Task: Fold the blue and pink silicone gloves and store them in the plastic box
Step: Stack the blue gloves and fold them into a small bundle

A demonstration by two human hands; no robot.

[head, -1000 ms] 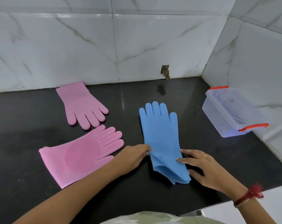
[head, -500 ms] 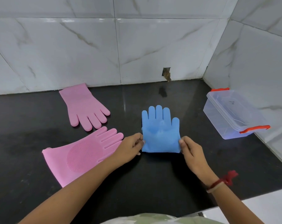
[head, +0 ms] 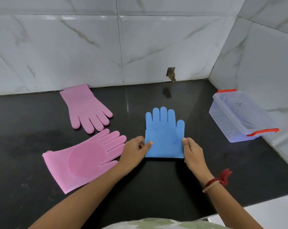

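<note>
The only writing in view is a small dark scribble on the lid of the clear rectangular plastic box (head: 225, 124) with orange-red clips at its two ends; it is too small to read. The box stands with its lid on at the right side of the glossy black stone bench (head: 156, 187), close against the white marble-veined tiled wall (head: 156, 47) of the corner, well apart from the gloves.

Low in the back wall, just above the bench, there is a small rough brown hole (head: 171, 74), and its dark reflection shows on the stone below. At the far left a smooth pink silicone glove (head: 87, 108) lies flat with its cuff touching the wall and its fingers pointing toward the person. Nearer lies a second pink silicone glove with a ribbed scrubbing patch on its palm (head: 83, 161), cuff toward the near left, fingers pointing to the right – the left forearm crosses over its thumb side. Nothing lies between the blue glove and the box.

The blue silicone glove (head: 164, 139) lies in the middle of the bench, folded across so that its cuff half covers the palm, its fingers pointing to the back wall. The left hand (head: 134, 150) pinches the folded glove's left edge, thumb on top, fingers curled. The right hand (head: 192, 151) pinches the right edge the same way – a red thread bracelet (head: 217, 180) sits on that wrist.
</note>
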